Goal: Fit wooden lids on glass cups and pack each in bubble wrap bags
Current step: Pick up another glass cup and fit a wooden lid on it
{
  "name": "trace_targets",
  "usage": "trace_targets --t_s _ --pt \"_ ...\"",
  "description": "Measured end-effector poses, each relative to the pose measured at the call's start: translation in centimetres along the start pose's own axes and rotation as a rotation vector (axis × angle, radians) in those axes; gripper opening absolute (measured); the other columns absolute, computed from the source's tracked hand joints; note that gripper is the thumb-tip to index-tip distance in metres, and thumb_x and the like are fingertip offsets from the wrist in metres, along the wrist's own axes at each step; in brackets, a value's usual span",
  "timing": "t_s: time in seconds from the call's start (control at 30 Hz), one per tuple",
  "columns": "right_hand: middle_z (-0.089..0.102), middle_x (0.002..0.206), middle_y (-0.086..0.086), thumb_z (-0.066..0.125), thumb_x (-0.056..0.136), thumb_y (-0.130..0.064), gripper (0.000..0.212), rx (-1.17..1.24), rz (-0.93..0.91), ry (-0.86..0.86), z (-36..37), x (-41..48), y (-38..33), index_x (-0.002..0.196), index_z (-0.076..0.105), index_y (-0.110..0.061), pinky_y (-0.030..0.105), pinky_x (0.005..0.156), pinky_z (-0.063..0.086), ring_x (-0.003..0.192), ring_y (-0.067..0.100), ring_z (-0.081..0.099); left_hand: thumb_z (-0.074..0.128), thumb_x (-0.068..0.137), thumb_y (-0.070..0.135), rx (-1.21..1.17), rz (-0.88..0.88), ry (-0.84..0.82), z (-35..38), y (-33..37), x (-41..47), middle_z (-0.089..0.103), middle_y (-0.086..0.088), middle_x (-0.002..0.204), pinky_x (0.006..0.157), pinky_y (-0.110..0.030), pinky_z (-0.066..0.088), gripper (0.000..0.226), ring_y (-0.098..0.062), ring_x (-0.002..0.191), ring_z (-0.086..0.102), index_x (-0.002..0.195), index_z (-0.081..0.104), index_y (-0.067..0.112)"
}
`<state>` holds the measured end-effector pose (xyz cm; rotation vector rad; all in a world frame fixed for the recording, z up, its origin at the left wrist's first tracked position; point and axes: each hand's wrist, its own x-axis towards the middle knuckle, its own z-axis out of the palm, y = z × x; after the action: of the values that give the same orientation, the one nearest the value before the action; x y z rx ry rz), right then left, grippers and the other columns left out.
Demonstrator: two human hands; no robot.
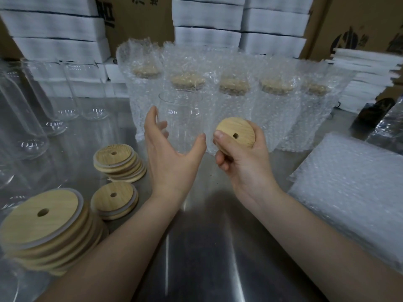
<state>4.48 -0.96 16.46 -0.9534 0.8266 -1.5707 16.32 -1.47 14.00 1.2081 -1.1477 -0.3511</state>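
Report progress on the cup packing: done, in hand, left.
Done: five lidded cups stand bagged in a row at the back. In hand: the right hand grips a lid; the open left hand is at a bare cup. Left: lid and bag that cup, then the empty cups at far left; lid stacks and a pile of bags wait.

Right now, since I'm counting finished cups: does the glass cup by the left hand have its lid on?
Off. The glass cup shows a bare rim; the right hand grips the wooden lid beside it.
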Motion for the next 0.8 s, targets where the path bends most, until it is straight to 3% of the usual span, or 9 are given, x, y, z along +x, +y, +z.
trace_targets --t_s 0.17,0.43,0.53,0.73,0.8 --pt "0.065 0.071 0.005 0.079 0.081 -0.020 0.034 -0.055 0.022 0.070 -0.12 0.21 0.34 0.103 0.055 -0.031 0.018 0.035 0.033 0.038 0.012 0.047 0.083 0.071 0.037 0.012 -0.018 -0.018 0.14 -0.20 0.03 0.043 0.001 0.134 0.102 -0.033 0.041 0.103 -0.016 0.122 0.048 0.149 0.016 0.030" --pt "0.068 0.063 0.002 0.064 0.094 -0.031 0.021 -0.073 0.058 0.090 -0.21 0.40 0.33 0.111 0.057 -0.022 0.018 0.033 0.029 0.034 0.013 0.047 0.082 0.070 0.042 0.045 -0.002 0.005 0.31 -0.67 0.18 0.045 0.006 0.127 0.095 -0.029 0.040 0.100 -0.014 0.118 0.050 0.146 0.017 0.036" --pt "0.074 0.074 0.011 0.050 0.102 -0.030 0.012 -0.051 0.085 0.052 -0.20 0.47 0.35 0.109 0.055 -0.021 0.020 0.037 0.033 0.037 0.017 0.052 0.082 0.070 0.041 0.050 0.002 0.016 0.30 -0.70 0.23 0.045 0.005 0.127 0.095 -0.028 0.040 0.100 -0.014 0.118 0.051 0.146 0.018 0.034" --pt "0.065 0.111 0.028 0.029 0.108 -0.021 0.025 0.147 0.139 -0.035 -0.22 0.40 0.07 0.123 0.049 -0.021 0.028 0.042 0.048 0.055 0.030 0.068 0.082 0.070 0.038 0.061 0.006 0.059 0.17 -0.62 0.48 0.047 0.002 0.127 0.096 -0.029 0.042 0.099 -0.015 0.116 0.052 0.147 0.022 0.027" --pt "0.061 0.113 0.027 0.027 0.108 -0.017 0.028 0.220 0.152 -0.052 -0.17 0.46 -0.02 0.126 0.047 -0.020 0.032 0.046 0.052 0.059 0.033 0.069 0.082 0.070 0.038 0.067 0.006 0.069 0.12 -0.63 0.54 0.047 0.002 0.126 0.096 -0.030 0.043 0.099 -0.016 0.115 0.052 0.147 0.023 0.026"
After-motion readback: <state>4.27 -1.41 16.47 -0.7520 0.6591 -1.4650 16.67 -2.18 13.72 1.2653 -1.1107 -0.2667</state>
